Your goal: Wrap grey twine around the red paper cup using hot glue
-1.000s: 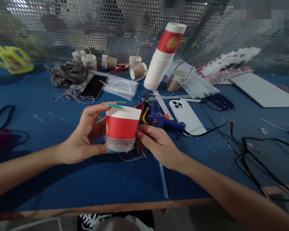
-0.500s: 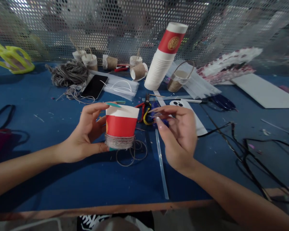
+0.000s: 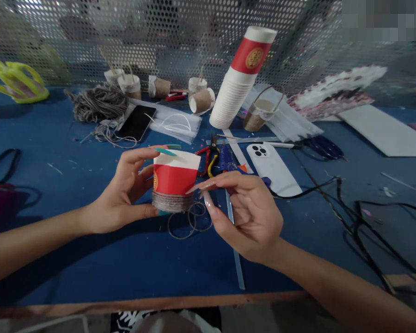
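Left hand gripping red-and-white paper cup, forefinger over its top, thumb under the twine wrap. Gold emblem facing those fingers, unreadable. Right hand sitting lower and nearer than half a second ago, fingertips narrowly parted at the cup's side; any hold unclear. Twine loops lying beneath, glue gun beyond.

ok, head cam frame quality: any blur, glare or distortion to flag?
Head view: paper cup in the left hand is sharp; fingers of the right hand slightly soft. Frame corners smear, likely wide-lens stretch. Bright glare through the mesh screen top left; soft shadows on the table under both forearms. A pixelated block sits top right.
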A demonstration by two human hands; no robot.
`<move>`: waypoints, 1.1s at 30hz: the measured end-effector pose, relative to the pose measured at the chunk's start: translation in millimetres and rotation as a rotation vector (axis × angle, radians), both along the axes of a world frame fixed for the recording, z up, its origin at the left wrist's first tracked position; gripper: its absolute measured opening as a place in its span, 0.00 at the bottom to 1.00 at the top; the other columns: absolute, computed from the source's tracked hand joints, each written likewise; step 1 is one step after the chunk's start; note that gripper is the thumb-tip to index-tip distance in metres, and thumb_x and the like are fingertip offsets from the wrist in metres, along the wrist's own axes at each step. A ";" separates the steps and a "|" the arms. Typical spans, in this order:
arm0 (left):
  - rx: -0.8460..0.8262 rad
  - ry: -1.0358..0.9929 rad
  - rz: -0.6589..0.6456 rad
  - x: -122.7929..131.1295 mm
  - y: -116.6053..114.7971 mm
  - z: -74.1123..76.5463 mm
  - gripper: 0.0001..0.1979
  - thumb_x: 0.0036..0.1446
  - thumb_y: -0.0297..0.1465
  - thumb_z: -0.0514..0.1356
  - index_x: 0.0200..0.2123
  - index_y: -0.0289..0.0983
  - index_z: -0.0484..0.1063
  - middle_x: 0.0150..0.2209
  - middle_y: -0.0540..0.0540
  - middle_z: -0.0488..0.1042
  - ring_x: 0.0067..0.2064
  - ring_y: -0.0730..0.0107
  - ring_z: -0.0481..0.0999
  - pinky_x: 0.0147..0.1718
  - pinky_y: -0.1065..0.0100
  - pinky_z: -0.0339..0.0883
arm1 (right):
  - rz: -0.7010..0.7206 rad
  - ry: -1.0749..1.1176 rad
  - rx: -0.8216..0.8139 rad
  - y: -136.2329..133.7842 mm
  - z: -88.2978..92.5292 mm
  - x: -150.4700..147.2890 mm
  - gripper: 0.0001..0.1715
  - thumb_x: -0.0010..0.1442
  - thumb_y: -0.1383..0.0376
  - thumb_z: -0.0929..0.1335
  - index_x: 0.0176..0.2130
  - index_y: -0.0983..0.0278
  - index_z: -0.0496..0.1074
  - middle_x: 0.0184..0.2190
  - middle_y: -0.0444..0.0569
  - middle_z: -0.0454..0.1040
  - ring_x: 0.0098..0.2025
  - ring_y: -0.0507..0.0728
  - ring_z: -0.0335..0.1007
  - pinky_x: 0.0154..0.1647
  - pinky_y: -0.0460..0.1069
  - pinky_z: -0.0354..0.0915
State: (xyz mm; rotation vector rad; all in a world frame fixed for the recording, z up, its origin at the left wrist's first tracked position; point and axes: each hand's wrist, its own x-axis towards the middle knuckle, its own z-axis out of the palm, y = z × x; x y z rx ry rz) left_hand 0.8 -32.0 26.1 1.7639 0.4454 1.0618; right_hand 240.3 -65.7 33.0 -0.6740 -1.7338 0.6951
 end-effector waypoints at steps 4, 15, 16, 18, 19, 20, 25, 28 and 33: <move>-0.001 0.021 0.029 0.2 0.9 -2.1 0.41 0.47 0.18 0.68 0.57 0.54 0.55 0.65 0.47 0.52 0.66 0.54 0.61 0.61 0.50 0.65 | 0.004 -0.037 -0.024 -0.3 1.2 -0.6 0.22 0.54 0.76 0.68 0.47 0.59 0.68 0.41 0.51 0.74 0.42 0.60 0.75 0.41 0.58 0.73; -0.095 -0.015 0.039 2.1 2.1 -18.9 0.37 0.47 0.21 0.69 0.55 0.51 0.57 0.64 0.45 0.54 0.62 0.56 0.65 0.55 0.58 0.73 | -0.093 -0.162 0.077 8.3 -0.2 1.6 0.18 0.55 0.76 0.66 0.44 0.59 0.70 0.38 0.50 0.66 0.44 0.59 0.66 0.42 0.58 0.70; -0.120 -0.011 0.044 2.5 1.9 -20.7 0.36 0.48 0.21 0.68 0.55 0.50 0.57 0.63 0.45 0.55 0.62 0.57 0.66 0.53 0.60 0.73 | -0.095 -0.203 0.087 9.7 -1.3 2.1 0.18 0.55 0.76 0.66 0.43 0.59 0.71 0.37 0.50 0.64 0.43 0.59 0.65 0.42 0.57 0.70; -0.155 -0.016 0.044 3.5 1.9 -23.3 0.36 0.47 0.21 0.68 0.55 0.50 0.57 0.62 0.45 0.56 0.61 0.59 0.67 0.51 0.64 0.75 | -0.093 -0.262 0.103 11.6 -3.6 2.6 0.18 0.55 0.76 0.65 0.44 0.60 0.71 0.36 0.49 0.62 0.42 0.57 0.64 0.41 0.55 0.69; -0.174 -0.019 0.045 3.9 2.2 -24.1 0.36 0.47 0.21 0.68 0.55 0.50 0.58 0.61 0.46 0.58 0.60 0.60 0.67 0.50 0.66 0.75 | -0.089 -0.283 0.101 12.1 -4.5 2.7 0.18 0.55 0.76 0.65 0.44 0.60 0.71 0.37 0.48 0.62 0.43 0.57 0.64 0.42 0.55 0.69; -0.188 -0.025 0.043 4.3 2.6 -24.6 0.36 0.47 0.21 0.68 0.55 0.50 0.58 0.60 0.47 0.59 0.58 0.62 0.69 0.48 0.67 0.76 | -0.083 -0.298 0.094 12.3 -5.3 2.8 0.18 0.55 0.75 0.65 0.45 0.60 0.71 0.37 0.48 0.62 0.43 0.57 0.63 0.42 0.55 0.68; -0.284 -0.044 0.056 4.5 5.3 -25.2 0.36 0.46 0.21 0.69 0.54 0.51 0.59 0.55 0.48 0.63 0.50 0.67 0.73 0.42 0.70 0.77 | -0.073 -0.341 0.026 12.4 -6.9 3.5 0.18 0.57 0.74 0.65 0.46 0.60 0.71 0.40 0.49 0.61 0.45 0.57 0.64 0.42 0.55 0.69; -0.291 -0.051 0.063 4.5 5.6 -24.3 0.36 0.45 0.20 0.69 0.54 0.51 0.59 0.55 0.49 0.63 0.50 0.68 0.73 0.42 0.72 0.77 | -0.060 -0.344 -0.024 13.3 -6.3 4.1 0.17 0.58 0.73 0.64 0.45 0.59 0.71 0.39 0.49 0.61 0.45 0.58 0.64 0.39 0.55 0.70; -0.269 -0.032 0.050 4.8 5.2 -22.5 0.36 0.47 0.20 0.69 0.54 0.50 0.59 0.56 0.47 0.64 0.50 0.68 0.74 0.40 0.73 0.77 | -0.034 -0.348 -0.012 13.8 -5.1 4.8 0.17 0.57 0.74 0.64 0.45 0.59 0.71 0.38 0.49 0.62 0.44 0.58 0.65 0.39 0.55 0.70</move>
